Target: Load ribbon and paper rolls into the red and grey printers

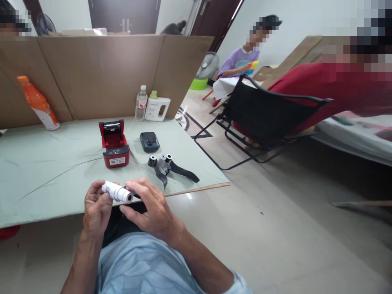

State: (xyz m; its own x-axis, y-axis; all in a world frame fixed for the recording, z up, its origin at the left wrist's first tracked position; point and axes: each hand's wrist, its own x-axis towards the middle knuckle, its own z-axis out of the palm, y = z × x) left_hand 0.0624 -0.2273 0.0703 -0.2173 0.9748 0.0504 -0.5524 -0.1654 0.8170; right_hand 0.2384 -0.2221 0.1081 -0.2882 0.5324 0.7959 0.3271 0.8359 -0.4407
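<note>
My left hand is closed around a white paper roll, held over the table's front edge. The roll's layers stand out in steps towards its hollow end, which points right. My right hand is beside that end, thumb and fingers apart around it; whether a fingertip touches the paper I cannot tell. Beyond my hands, a red label printer stands with its lid up. To its right is a dark, box-shaped device. Several small rolls lie nearer me, with black strips trailing from them.
A cardboard screen runs along the back of the pale green table. Before it stand an orange bottle, a clear water bottle and a white jug. On the right, two people sit near a black folding chair.
</note>
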